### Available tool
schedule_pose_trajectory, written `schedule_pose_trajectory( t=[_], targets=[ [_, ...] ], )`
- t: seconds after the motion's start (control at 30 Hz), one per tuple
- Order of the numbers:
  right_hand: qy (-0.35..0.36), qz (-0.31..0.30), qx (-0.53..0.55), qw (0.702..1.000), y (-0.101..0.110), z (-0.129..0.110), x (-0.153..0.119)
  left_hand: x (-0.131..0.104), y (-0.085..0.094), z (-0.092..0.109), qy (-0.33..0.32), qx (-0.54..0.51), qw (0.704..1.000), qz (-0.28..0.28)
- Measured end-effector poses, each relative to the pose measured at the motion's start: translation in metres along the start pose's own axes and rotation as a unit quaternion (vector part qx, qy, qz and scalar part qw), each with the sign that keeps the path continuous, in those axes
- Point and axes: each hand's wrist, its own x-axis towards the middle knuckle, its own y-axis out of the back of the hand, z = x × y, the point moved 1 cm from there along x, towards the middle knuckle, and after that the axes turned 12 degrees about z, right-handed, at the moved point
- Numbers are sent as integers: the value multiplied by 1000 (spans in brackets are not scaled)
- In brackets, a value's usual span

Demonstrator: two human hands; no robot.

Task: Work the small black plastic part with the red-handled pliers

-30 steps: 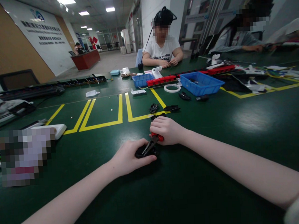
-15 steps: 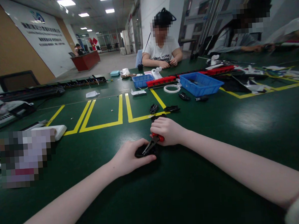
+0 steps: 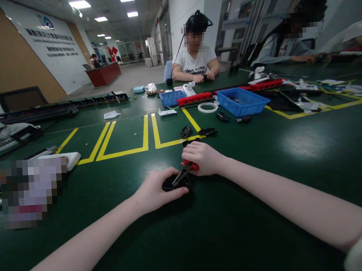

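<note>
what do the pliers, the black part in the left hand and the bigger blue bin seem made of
Pliers: probably steel, dull grey with a bright streak; their red grips look like plastic or rubber, from the even colour.
Black part: perhaps moulded plastic, being uniformly black; shadow leaves its finish unclear.
Blue bin: likely plastic, semi-matte, evenly coloured walls.

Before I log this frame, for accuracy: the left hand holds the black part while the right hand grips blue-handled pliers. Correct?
The handles are red, not blue, as the head view shows; the left hand holds the black part, the right hand grips the pliers.
</note>
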Motion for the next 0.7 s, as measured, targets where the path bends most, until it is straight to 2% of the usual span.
schedule_pose_trajectory(
  t=[0.7],
  targets=[
    [2,-6,4,1000,-1,0,-1,1,-1,2,9,22,1000,-12]
  ],
)
